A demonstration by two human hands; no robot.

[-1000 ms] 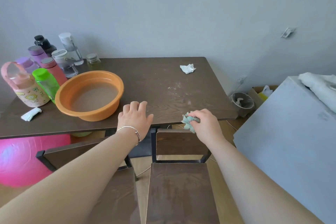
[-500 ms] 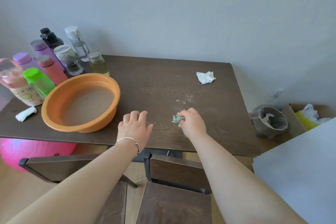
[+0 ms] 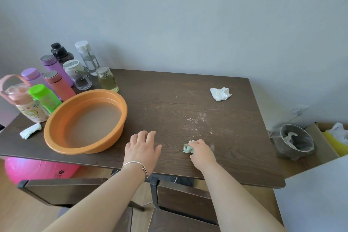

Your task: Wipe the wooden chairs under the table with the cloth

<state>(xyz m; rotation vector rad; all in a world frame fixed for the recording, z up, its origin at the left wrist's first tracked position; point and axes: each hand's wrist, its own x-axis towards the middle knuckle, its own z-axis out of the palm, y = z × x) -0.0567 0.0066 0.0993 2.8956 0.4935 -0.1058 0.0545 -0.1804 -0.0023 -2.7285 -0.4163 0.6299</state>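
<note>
On the counter [image 3: 188, 100]: left hand [image 3: 143, 149] flat, right hand [image 3: 202, 153] gripping the cloth [image 3: 188, 148]
The basin [image 3: 62, 118] sits toward the left edge; left fingers lie straight near the front edge; right fingers curl round the bunched cloth just beside; chairs [image 3: 185, 198] stand below that edge.

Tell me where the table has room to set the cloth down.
Bare: the dark wooden table's far middle, between the round orange plastic basin and the crumpled white tissue; the near right corner beyond the right hand. Crowded: left side, coloured bottles and basin.
</note>
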